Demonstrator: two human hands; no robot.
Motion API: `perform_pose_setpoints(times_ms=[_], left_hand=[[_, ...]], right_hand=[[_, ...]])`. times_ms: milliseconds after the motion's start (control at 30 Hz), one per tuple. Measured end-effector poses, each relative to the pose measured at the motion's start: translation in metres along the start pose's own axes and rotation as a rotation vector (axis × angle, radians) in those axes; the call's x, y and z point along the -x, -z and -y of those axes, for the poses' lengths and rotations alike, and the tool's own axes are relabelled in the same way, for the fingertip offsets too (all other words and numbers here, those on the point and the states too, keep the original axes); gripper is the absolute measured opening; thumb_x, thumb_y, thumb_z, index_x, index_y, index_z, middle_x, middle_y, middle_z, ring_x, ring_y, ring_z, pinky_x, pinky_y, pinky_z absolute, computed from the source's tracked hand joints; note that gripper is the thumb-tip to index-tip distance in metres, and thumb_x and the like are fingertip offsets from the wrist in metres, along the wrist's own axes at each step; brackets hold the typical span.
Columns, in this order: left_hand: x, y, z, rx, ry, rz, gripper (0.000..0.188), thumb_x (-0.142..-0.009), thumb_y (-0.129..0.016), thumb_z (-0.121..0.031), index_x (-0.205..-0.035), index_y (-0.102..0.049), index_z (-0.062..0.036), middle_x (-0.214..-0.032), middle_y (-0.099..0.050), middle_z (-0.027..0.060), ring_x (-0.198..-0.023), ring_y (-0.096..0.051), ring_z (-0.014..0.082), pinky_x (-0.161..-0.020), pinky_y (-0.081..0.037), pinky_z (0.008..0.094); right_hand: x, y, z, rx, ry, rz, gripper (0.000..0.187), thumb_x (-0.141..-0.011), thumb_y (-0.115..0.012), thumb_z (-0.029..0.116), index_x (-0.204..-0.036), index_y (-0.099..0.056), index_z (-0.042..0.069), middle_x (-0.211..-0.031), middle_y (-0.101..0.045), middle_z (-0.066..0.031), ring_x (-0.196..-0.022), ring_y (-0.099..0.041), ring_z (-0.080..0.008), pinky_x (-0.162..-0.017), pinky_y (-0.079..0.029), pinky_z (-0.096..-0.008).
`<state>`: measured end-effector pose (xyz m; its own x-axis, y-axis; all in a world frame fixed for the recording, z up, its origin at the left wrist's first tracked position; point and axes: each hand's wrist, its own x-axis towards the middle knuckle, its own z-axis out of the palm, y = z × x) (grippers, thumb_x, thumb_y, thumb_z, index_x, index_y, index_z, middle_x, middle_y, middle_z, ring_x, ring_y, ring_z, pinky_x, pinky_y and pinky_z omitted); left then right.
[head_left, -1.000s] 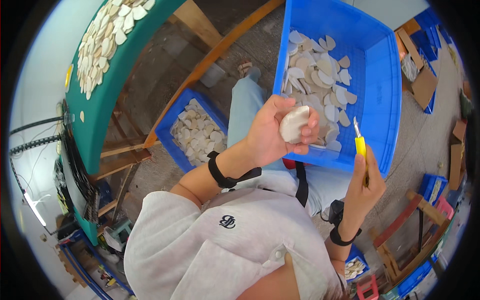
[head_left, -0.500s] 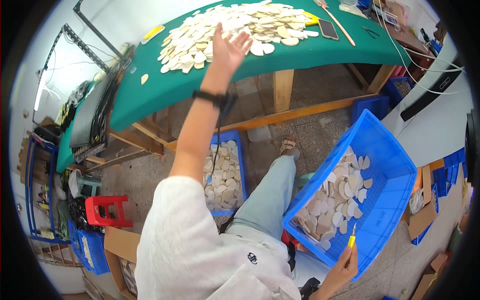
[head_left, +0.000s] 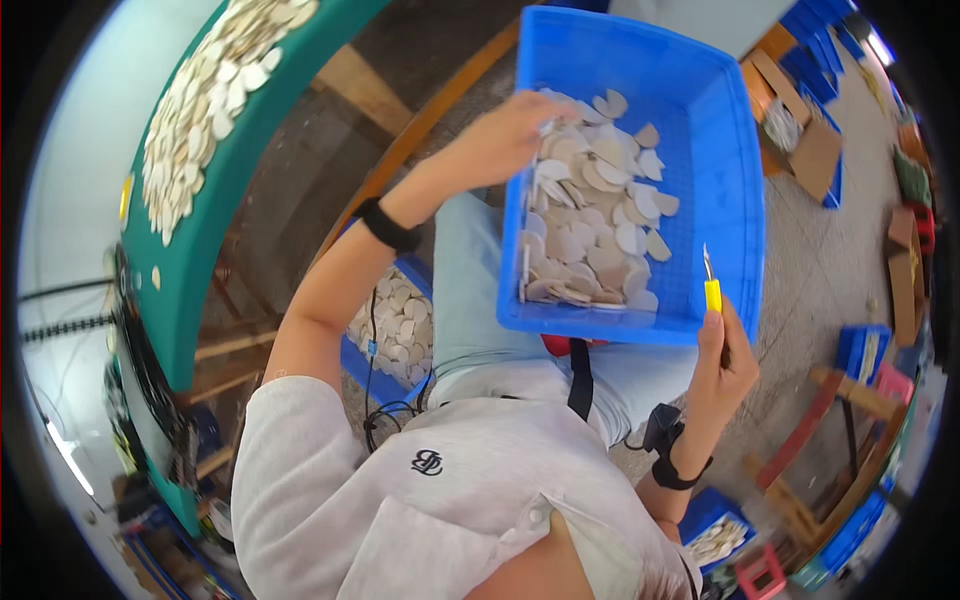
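Observation:
A large blue plastic bin (head_left: 695, 120) sits tilted over my lap. Cream and white half-round flat pieces (head_left: 595, 235) lie heaped along its left side. My left hand (head_left: 500, 140) reaches over the left rim, its blurred fingertips at the upper end of the heap. Whether the fingers hold a piece cannot be made out. By the bin's lower right corner, my right hand (head_left: 727, 365) is closed around a small tool with a yellow handle (head_left: 713, 296) and a thin pointed metal tip, which points up in front of the bin.
On the left, a green-covered table (head_left: 225, 170) bears a big pile of similar pieces (head_left: 205, 110). Another blue bin (head_left: 358, 368) full of them stands on the floor beside my leg. An open cardboard box (head_left: 808, 155) and a wooden frame (head_left: 800, 500) are at the right.
My left hand has moved from the pile on the table down to the blue bin. The view has turned right, and my right hand keeps hold of the yellow-handled tool.

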<state>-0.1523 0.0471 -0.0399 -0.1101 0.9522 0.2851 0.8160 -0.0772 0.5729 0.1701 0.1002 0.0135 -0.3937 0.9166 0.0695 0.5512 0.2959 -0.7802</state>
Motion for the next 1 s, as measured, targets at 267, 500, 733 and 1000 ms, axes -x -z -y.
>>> perform_pose_setpoints(times_ms=[267, 500, 733, 1000], left_hand=[[-0.069, -0.183, 0.005, -0.543, -0.167, 0.495, 0.019, -0.08, -0.052, -0.021, -0.081, -0.064, -0.0072, -0.07, -0.064, 0.0151, -0.065, -0.062, 0.0319, -0.06, -0.048, 0.0442], [-0.01, -0.224, 0.16, -0.714, -0.263, 0.554, 0.019, -0.075, -0.058, -0.025, -0.081, -0.066, -0.0089, -0.08, -0.065, 0.013, -0.075, -0.062, 0.0316, -0.066, -0.049, 0.0402], [-0.06, -0.207, 0.078, -0.598, -0.171, 0.649, 0.013, -0.075, -0.054, -0.011, -0.079, -0.064, -0.0037, -0.076, -0.062, 0.018, -0.075, -0.061, 0.0363, -0.064, -0.049, 0.0438], [-0.042, -0.218, 0.043, -0.679, -0.003, 0.62, 0.017, -0.076, -0.051, -0.012, -0.081, -0.066, -0.0051, -0.081, -0.064, 0.0165, -0.076, -0.064, 0.0303, -0.065, -0.05, 0.0421]], right_hand=[[0.021, 0.027, -0.026, -0.139, -0.002, -0.101, 0.022, -0.083, -0.063, 0.015, -0.098, -0.063, -0.002, -0.079, -0.064, -0.0128, -0.063, -0.058, -0.0163, -0.058, -0.045, -0.0259], [0.023, 0.028, -0.045, -0.166, 0.134, -0.254, 0.023, -0.082, -0.061, 0.026, -0.097, -0.064, 0.008, -0.069, -0.062, -0.0084, -0.058, -0.059, -0.0247, -0.048, -0.044, -0.0329], [0.021, 0.037, -0.046, -0.193, 0.075, -0.214, 0.024, -0.081, -0.064, 0.021, -0.098, -0.064, 0.003, -0.075, -0.063, -0.0105, -0.059, -0.059, -0.0248, -0.051, -0.045, -0.0298], [0.026, 0.035, -0.04, -0.256, 0.091, -0.148, 0.023, -0.082, -0.062, 0.021, -0.098, -0.065, 0.004, -0.073, -0.064, -0.0095, -0.058, -0.059, -0.0215, -0.051, -0.045, -0.0282]])
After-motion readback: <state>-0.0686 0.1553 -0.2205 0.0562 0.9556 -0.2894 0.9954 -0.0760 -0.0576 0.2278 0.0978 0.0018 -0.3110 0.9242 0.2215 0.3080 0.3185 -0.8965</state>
